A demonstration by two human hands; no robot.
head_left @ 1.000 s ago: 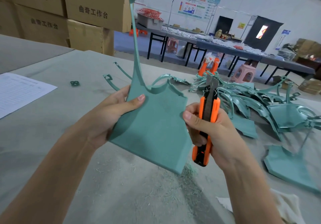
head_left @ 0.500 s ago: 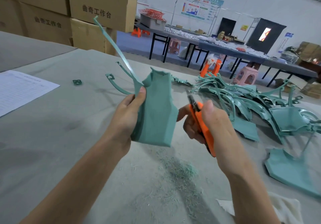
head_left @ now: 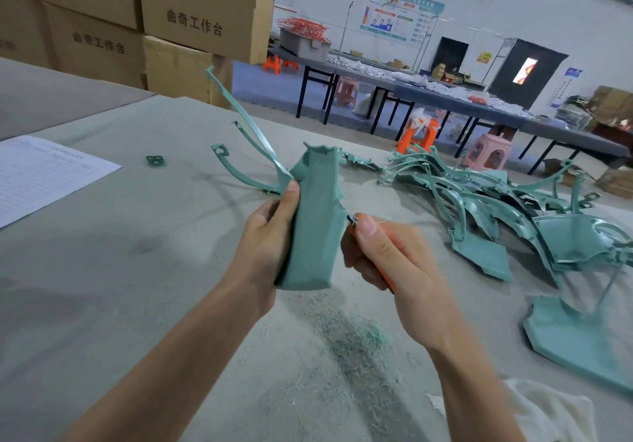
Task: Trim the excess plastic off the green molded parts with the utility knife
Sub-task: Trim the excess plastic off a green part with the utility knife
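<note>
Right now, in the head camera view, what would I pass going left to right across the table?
Paper sheet → small green piece → left hand → held green part → right hand gripping the utility knife → pile of green parts.

Your grey table [head_left: 102, 287]: 1 paper sheet [head_left: 44, 174] far left, small green clip [head_left: 156, 160] near it, pile of green parts [head_left: 479, 253] right, shavings heap [head_left: 356, 335] front.

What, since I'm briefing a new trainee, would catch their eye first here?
The green molded part, held upright at centre by the left hand, with the right hand setting the orange utility knife against its edge. A heap of green parts lies right; shavings litter the table.
</note>
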